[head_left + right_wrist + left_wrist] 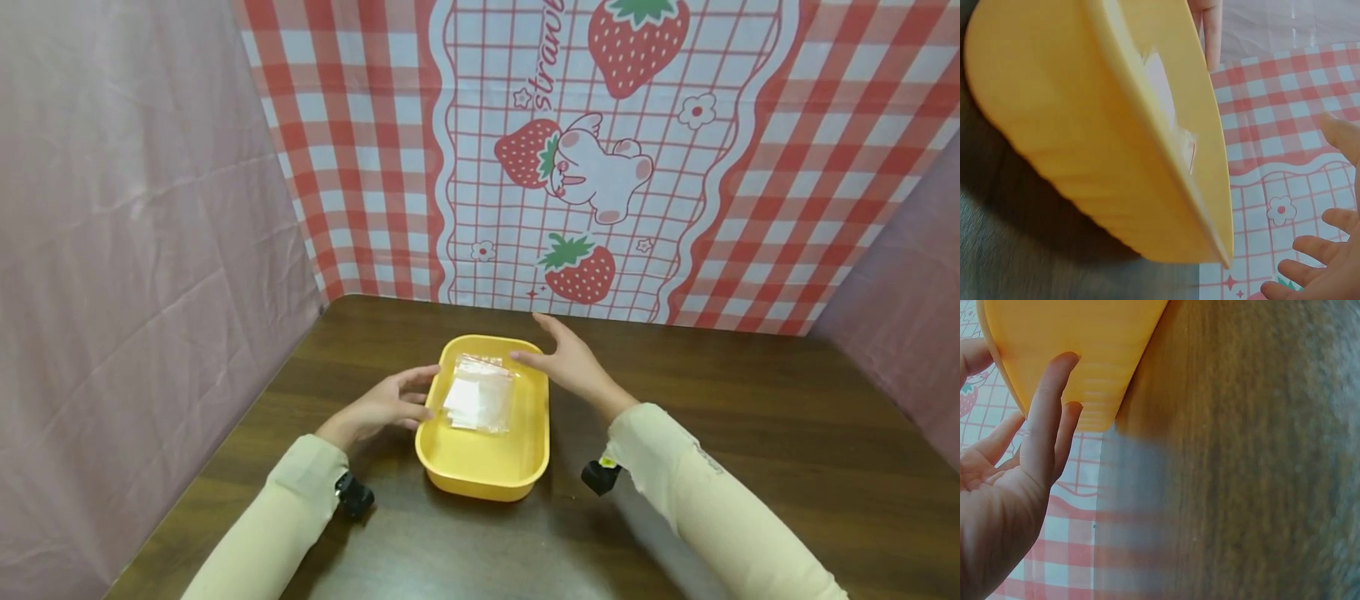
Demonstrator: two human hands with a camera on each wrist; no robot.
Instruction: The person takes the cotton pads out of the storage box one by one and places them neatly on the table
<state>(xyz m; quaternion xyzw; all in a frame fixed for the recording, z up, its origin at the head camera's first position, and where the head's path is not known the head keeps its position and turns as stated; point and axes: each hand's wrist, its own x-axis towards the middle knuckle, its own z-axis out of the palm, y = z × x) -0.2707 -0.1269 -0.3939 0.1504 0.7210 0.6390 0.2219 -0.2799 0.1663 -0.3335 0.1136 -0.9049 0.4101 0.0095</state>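
Nearest the viewer, two pale sleeves (277, 508) reach forward over the brown table (450, 554), each with a black device (356, 495) at the wrist. Between the forearms, a yellow tray (483, 458) rests on the table, its long sides running away from the body. The left hand (382, 406) stands at the tray's left side, fingers released, slightly bent and spread, with digits at the rim and along the outer wall; whether each one touches cannot be told. Clear bags (480, 396) lie overlapping on the tray's floor, toward its far end and nearer its left wall than its right. The right hand (573, 362) is held beside the far right corner, released and grasping nothing, its fingers spread and apart from the wall, its thumb pointing in over the tray. Beyond the table hangs a red-and-white checked cloth (375, 167) printed with strawberries, flowers and a white animal figure. Pale pinkish drapes (150, 250) flank the table on both sides.
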